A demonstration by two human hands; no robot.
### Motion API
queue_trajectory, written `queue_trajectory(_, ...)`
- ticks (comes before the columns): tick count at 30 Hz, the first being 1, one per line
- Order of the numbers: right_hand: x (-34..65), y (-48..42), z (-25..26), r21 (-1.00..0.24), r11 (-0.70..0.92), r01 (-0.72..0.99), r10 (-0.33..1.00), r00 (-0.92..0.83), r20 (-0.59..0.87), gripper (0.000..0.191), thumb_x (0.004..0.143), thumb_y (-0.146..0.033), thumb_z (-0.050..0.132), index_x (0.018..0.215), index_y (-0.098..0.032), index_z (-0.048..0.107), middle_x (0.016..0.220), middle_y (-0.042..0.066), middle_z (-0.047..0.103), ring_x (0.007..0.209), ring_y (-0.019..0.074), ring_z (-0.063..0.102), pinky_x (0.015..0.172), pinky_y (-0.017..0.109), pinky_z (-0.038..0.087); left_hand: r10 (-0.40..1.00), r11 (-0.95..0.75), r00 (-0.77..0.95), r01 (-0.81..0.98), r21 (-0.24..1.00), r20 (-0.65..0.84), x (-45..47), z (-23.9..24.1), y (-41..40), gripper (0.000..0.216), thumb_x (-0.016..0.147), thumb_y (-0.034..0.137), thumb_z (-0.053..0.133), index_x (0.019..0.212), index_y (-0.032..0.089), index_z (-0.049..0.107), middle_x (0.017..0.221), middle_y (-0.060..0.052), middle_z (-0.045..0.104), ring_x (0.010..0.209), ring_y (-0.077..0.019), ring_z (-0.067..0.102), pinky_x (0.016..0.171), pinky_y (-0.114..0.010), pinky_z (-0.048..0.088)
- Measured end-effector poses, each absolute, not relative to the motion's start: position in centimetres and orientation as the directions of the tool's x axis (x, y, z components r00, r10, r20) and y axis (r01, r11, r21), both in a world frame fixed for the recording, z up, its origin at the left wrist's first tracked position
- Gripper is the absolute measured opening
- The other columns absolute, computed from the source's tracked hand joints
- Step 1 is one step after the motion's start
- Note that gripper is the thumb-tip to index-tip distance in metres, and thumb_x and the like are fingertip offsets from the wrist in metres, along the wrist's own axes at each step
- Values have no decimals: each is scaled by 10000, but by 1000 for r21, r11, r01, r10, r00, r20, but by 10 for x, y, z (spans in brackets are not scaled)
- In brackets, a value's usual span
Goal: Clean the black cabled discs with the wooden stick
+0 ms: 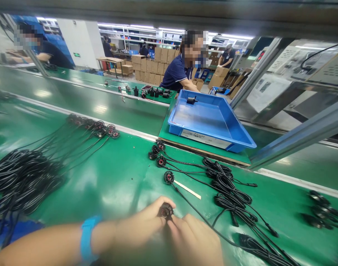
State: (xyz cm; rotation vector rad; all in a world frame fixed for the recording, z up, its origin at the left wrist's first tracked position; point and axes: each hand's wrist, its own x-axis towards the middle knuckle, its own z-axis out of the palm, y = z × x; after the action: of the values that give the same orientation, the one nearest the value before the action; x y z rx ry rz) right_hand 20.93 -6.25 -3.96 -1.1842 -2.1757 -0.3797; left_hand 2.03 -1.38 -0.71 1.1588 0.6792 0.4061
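Close in front of me, my left hand grips a small round black part with a ribbed rim and a dark centre. The fingers of my right hand are pinched together against its lower right edge; what lies under those fingertips is hidden. A similar round part with a reddish coil lies on the green mat just beyond, its black cable running down to the right. Touching it is a thin pale wooden stick. Several more round parts sit farther off, joined to bundled black cables.
At left lies a large heap of black cables with round ends. A blue tray holding a black cylindrical part stands beyond the mat's far edge. Blurred dark parts lie at right. A co-worker leans behind the tray.
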Motion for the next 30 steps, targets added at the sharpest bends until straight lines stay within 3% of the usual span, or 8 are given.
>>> queue_trajectory(4,208,-60,-36,-38,546,837,641,-388,662,61,882,-194,616,827,-206,641,611,-15,487,561,134,415,563,315,236,619,451,724,-11,892,-304,22,-16,-13,359,876,303,508,1212,205,428,737,52,422,602,-101,360,592,-249,282)
queue_trajectory(10,209,-60,-32,-74,550,832,661,-379,648,49,875,-197,613,841,-209,646,643,-13,534,567,131,446,560,310,261,625,448,701,39,893,-344,23,-13,-12,351,890,321,493,1216,206,436,697,64,401,603,-103,357,602,-258,281)
queue_trajectory(19,213,-63,-37,-143,557,818,690,-361,628,73,862,-180,602,873,-219,663,682,-15,582,575,120,481,570,287,299,656,352,688,85,932,-311,18,-9,-12,458,805,131,451,1248,247,428,934,13,484,820,-146,437,778,-296,351)
queue_trajectory(25,213,-64,-39,-224,529,819,754,-332,568,110,920,-236,563,880,-235,666,646,-25,553,557,104,495,549,256,315,631,374,730,11,927,-263,17,-6,-14,456,820,113,439,1257,239,397,979,-3,497,814,-145,424,775,-316,354)
queue_trajectory(30,212,-65,-44,-241,525,816,775,-343,530,94,907,-243,574,866,-228,658,619,-25,533,530,104,483,524,250,314,651,285,719,67,956,-244,17,2,-13,361,869,169,452,1225,212,412,1017,-23,470,924,-180,428,868,-359,354)
